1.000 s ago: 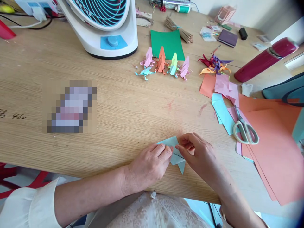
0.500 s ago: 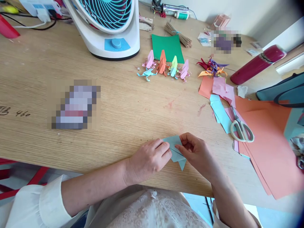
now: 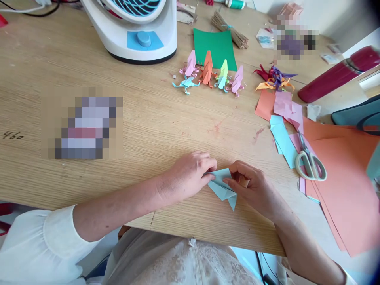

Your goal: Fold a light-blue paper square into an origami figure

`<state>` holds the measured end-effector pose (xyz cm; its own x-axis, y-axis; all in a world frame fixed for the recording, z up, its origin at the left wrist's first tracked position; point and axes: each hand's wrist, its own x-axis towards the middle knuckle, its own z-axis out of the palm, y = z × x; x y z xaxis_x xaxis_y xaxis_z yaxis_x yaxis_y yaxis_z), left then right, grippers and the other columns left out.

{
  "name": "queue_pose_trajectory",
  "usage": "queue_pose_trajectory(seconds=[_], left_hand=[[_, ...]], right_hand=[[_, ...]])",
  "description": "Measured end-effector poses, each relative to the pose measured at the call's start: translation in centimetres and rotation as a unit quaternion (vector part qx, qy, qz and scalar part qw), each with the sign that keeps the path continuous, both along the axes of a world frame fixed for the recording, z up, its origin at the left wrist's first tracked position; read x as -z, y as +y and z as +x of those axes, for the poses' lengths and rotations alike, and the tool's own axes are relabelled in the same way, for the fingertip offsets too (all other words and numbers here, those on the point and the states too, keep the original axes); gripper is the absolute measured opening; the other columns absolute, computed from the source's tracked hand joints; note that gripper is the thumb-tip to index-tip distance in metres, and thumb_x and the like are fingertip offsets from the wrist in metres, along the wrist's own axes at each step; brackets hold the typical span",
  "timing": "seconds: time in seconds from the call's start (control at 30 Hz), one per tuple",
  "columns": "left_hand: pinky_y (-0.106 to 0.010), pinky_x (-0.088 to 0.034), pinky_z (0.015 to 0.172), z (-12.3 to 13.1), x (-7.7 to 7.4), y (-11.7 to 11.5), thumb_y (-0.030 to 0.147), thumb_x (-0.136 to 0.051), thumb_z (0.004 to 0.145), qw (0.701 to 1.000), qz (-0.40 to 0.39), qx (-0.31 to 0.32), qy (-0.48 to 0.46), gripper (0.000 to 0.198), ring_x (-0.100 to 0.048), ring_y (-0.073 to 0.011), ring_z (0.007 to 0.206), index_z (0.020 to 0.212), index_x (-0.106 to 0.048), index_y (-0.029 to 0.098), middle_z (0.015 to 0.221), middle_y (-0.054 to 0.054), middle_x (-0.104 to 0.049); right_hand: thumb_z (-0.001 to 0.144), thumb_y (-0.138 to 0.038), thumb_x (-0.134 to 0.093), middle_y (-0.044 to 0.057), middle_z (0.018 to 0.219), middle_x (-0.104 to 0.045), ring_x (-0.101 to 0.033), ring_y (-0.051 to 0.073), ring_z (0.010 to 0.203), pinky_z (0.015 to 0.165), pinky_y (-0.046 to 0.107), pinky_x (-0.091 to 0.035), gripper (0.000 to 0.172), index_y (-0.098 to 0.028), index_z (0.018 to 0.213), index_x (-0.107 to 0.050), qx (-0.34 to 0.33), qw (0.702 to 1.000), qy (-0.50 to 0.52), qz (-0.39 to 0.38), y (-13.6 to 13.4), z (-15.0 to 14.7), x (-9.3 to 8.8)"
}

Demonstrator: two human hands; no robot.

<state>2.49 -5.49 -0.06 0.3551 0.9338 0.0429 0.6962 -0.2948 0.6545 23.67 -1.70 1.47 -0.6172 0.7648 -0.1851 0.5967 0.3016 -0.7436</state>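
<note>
A light blue folded paper (image 3: 222, 184) is held between both hands, just above the near part of the table. My left hand (image 3: 192, 174) pinches its left tip between thumb and fingers, the back of the hand turned up. On the other side, my right hand (image 3: 252, 186) grips the right edge, thumb on top and fingers behind. Creases run along the paper, and a small pointed flap hangs down toward me at its lower right. The fingertips behind the paper are partly hidden.
Folded paper frogs (image 3: 208, 71) stand by a green sheet (image 3: 215, 47). Scissors (image 3: 310, 162) rest on orange paper (image 3: 341, 190) at right, near blue strips (image 3: 280, 138). A fan (image 3: 142, 35), a dark red flask (image 3: 338, 75) and a blurred flat object (image 3: 86, 128) surround the work area.
My left hand has shifted from lying over the paper's left part to pinching its left tip, uncovering more of it. The right hand keeps its grip. The camera view has shifted slightly.
</note>
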Motion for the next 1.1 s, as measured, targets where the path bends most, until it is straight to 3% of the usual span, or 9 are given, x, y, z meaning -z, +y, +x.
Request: queue_pose_trajectory(seconds=[0.23, 0.43, 0.73, 1.1], left_hand=[[-0.028, -0.044, 0.072, 0.2, 0.2, -0.7, 0.012, -0.057, 0.093, 0.999, 0.036, -0.016, -0.006, 0.009, -0.057, -0.0160, 0.084, 0.088, -0.063, 0.017, 0.085, -0.001, -0.060], [-0.031, -0.047, 0.081, 0.2, 0.2, -1.0, 0.009, -0.050, 0.095, 0.999, 0.046, -0.029, -0.003, 0.020, -0.058, -0.0176, 0.093, 0.111, -0.058, 0.017, 0.095, -0.003, -0.061], [-0.032, -0.047, 0.079, 0.1, 0.1, -1.3, 0.009, -0.052, 0.095, 0.998, 0.047, -0.006, 0.048, 0.014, -0.055, -0.0188, 0.089, 0.099, -0.064, 0.015, 0.091, -0.004, -0.058], [-0.028, -0.046, 0.077, -1.3, -0.2, -1.5, 0.006, -0.055, 0.093, 1.000, 0.024, -0.012, -0.009, 0.014, -0.057, -0.0156, 0.088, 0.097, -0.065, 0.015, 0.092, -0.003, -0.059]], right_hand=[[0.091, -0.020, -0.059, 0.000, 0.081, -0.051, -0.051, 0.013, 0.069, 0.060, 0.025, -0.042, 0.002, -0.021, 0.090, -0.057, -0.015, 0.998, 0.019, 0.052, 0.4, 0.2, 0.7], [0.095, -0.015, -0.051, 0.001, 0.087, -0.055, -0.053, 0.012, 0.071, 0.062, 0.025, -0.043, 0.010, -0.021, 0.096, -0.058, -0.038, 0.996, 0.020, 0.073, 0.9, 0.4, 0.6], [0.089, -0.012, -0.059, 0.001, 0.086, -0.054, -0.052, 0.015, 0.077, 0.069, 0.029, -0.043, 0.017, -0.022, 0.103, -0.060, -0.064, 0.997, -0.002, 0.052, 1.1, 0.5, 0.4], [0.089, -0.010, -0.057, 0.002, 0.088, -0.055, -0.052, 0.016, 0.077, 0.068, 0.030, -0.041, 0.015, -0.021, 0.099, -0.060, -0.084, 0.993, -0.002, 0.084, 0.9, 0.6, 0.7]])
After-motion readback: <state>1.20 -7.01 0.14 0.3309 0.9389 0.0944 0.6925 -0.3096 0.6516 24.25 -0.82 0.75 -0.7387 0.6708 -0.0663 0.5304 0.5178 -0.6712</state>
